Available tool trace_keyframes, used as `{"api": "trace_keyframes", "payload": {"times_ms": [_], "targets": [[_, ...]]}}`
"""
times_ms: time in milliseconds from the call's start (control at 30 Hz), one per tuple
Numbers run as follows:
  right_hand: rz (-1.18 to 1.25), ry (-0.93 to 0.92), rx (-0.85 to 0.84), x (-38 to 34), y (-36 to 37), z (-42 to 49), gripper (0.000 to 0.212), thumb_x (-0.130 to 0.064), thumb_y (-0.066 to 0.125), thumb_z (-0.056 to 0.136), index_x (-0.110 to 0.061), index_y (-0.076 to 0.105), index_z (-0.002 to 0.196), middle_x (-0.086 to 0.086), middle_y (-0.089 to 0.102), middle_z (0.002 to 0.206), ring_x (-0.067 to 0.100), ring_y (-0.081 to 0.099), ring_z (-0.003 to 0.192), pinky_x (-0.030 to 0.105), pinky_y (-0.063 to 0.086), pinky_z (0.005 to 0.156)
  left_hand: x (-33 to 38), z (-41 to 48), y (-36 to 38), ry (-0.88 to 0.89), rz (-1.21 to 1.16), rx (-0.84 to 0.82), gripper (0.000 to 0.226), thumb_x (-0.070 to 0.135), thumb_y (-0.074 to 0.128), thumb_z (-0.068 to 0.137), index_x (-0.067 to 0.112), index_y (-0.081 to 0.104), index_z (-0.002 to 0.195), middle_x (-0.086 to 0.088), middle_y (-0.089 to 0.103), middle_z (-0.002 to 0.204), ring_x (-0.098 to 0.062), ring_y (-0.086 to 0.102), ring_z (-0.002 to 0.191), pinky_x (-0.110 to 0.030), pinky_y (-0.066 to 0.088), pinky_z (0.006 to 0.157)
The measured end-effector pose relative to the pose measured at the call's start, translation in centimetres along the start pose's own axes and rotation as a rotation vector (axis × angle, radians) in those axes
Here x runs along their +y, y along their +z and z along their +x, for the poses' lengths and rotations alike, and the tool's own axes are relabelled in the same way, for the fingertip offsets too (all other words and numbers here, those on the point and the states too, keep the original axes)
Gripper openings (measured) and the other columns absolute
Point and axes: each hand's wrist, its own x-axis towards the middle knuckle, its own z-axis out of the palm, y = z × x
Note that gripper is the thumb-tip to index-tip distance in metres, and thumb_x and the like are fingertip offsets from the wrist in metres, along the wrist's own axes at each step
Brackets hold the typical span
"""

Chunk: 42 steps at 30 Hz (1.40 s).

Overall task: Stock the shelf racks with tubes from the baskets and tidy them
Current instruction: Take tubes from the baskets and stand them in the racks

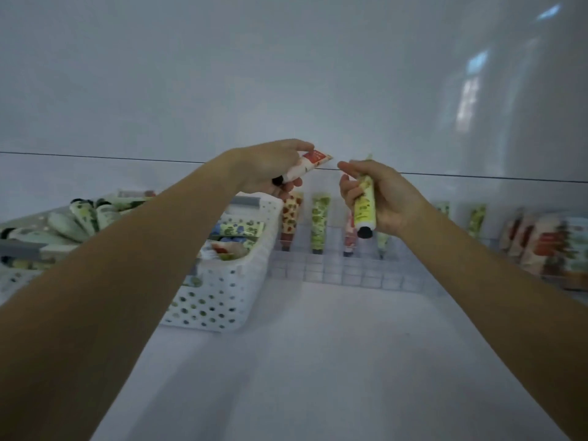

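My left hand (270, 168) grips a white tube with a red print (310, 163), black cap pointing down-left, above the rack. My right hand (386, 198) holds a yellow-green tube (364, 206) nearly upright, black cap at the bottom. Both hands hover over the clear gridded rack (334, 272), where several tubes stand cap-down: a brown-spotted one (290, 218), a green one (319, 224), and a red-white one (349, 238) partly hidden behind my right hand. A white perforated basket (222, 297) with more tubes sits to the left.
A second basket (19, 275) full of green-patterned tubes lies at the far left. More tubes and flat packets (547, 246) stand in the rack at the right. The white shelf surface (318, 361) stretches in front, with a white back wall behind.
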Motion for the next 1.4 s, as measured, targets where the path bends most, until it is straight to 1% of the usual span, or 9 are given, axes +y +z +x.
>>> {"api": "trace_keyframes", "payload": {"times_ms": [167, 300, 433, 567, 733, 933, 1133, 1300, 1400], "targets": [[-0.134, -0.028, 0.08, -3.1, -5.8, -3.5, 0.024, -0.021, 0.049, 0.094, -0.001, 0.061, 0.101, 0.006, 0.048, 0.07, 0.01, 0.056, 0.051, 0.02, 0.052, 0.048, 3.2, 0.5, 7.3, 0.011, -0.038, -0.051, 0.032, 0.012, 0.03, 0.095, 0.026, 0.058, 0.099, -0.005, 0.048, 0.079, -0.01, 0.042, 0.052, -0.016, 0.041, 0.041], [-0.248, -0.076, 0.085, -5.2, -10.6, -6.7, 0.018, -0.021, 0.049, 0.094, -0.006, 0.06, 0.096, 0.001, 0.056, 0.065, 0.006, 0.056, 0.049, 0.017, 0.05, 0.045, 4.2, 1.3, 14.2, 0.038, -0.119, -0.102, 0.044, 0.005, 0.024, 0.093, 0.028, 0.052, 0.118, -0.005, 0.048, 0.084, -0.015, 0.05, 0.063, -0.022, 0.046, 0.05], [-0.321, -0.23, 0.141, -7.1, -14.6, -9.4, 0.013, -0.019, 0.049, 0.094, -0.01, 0.057, 0.088, 0.002, 0.062, 0.068, 0.009, 0.057, 0.052, 0.019, 0.051, 0.05, 5.4, 1.5, 21.2, 0.034, -0.235, -0.068, 0.04, 0.006, 0.024, 0.091, 0.031, 0.053, 0.102, -0.003, 0.051, 0.081, -0.015, 0.051, 0.063, -0.022, 0.046, 0.054], [-0.434, -0.348, 0.343, -9.7, -17.8, -11.3, 0.018, -0.021, 0.047, 0.096, -0.013, 0.058, 0.085, 0.002, 0.059, 0.063, 0.01, 0.053, 0.046, 0.021, 0.046, 0.046, 6.5, 1.9, 26.6, 0.076, -0.343, 0.039, 0.028, 0.011, 0.025, 0.095, 0.025, 0.049, 0.099, -0.001, 0.05, 0.081, -0.013, 0.049, 0.061, -0.018, 0.041, 0.049], [-0.417, -0.464, 0.462, -11.5, -20.8, -12.9, 0.021, 0.003, 0.039, 0.086, -0.015, 0.049, 0.082, 0.006, 0.058, 0.067, 0.015, 0.057, 0.06, 0.028, 0.05, 0.058, 5.9, 2.1, 30.5, 0.204, -0.421, 0.127, 0.024, 0.007, 0.039, 0.093, 0.02, 0.048, 0.111, 0.006, 0.047, 0.087, -0.005, 0.047, 0.071, -0.012, 0.043, 0.047], [-0.507, -0.525, 0.43, -11.2, -22.8, -13.4, 0.027, 0.005, 0.053, 0.086, -0.014, 0.056, 0.106, 0.001, 0.064, 0.093, 0.011, 0.063, 0.08, 0.027, 0.053, 0.07, 4.6, 1.8, 32.1, 0.257, -0.408, 0.171, 0.031, -0.003, 0.045, 0.089, 0.013, 0.048, 0.115, 0.006, 0.048, 0.08, -0.005, 0.049, 0.068, -0.006, 0.043, 0.049], [-0.597, -0.587, 0.436, -10.9, -22.4, -13.4, 0.024, 0.0, 0.061, 0.083, -0.02, 0.056, 0.096, -0.005, 0.066, 0.089, 0.009, 0.063, 0.079, 0.026, 0.052, 0.072, 4.2, 1.6, 30.8, 0.283, -0.456, 0.306, 0.026, -0.001, 0.048, 0.089, 0.02, 0.045, 0.104, -0.001, 0.052, 0.092, -0.011, 0.052, 0.075, -0.01, 0.045, 0.048], [-0.941, -0.674, 0.389, -11.0, -20.3, -11.5, 0.039, -0.006, 0.062, 0.086, -0.025, 0.044, 0.116, -0.005, 0.058, 0.097, 0.003, 0.059, 0.078, 0.013, 0.051, 0.061, 2.4, 1.6, 27.9, 0.223, -0.494, 0.358, 0.026, 0.003, 0.048, 0.091, 0.019, 0.046, 0.111, 0.001, 0.052, 0.094, -0.01, 0.054, 0.076, -0.012, 0.049, 0.046], [-1.213, -0.705, 0.375, -11.0, -19.3, -9.3, 0.034, -0.005, 0.059, 0.087, -0.016, 0.046, 0.116, -0.001, 0.054, 0.104, 0.003, 0.058, 0.071, 0.008, 0.045, 0.054, 2.1, 1.7, 27.0, 0.172, -0.529, 0.378, 0.031, 0.003, 0.049, 0.091, 0.014, 0.047, 0.119, -0.006, 0.052, 0.106, -0.015, 0.057, 0.083, -0.02, 0.053, 0.059]]}}
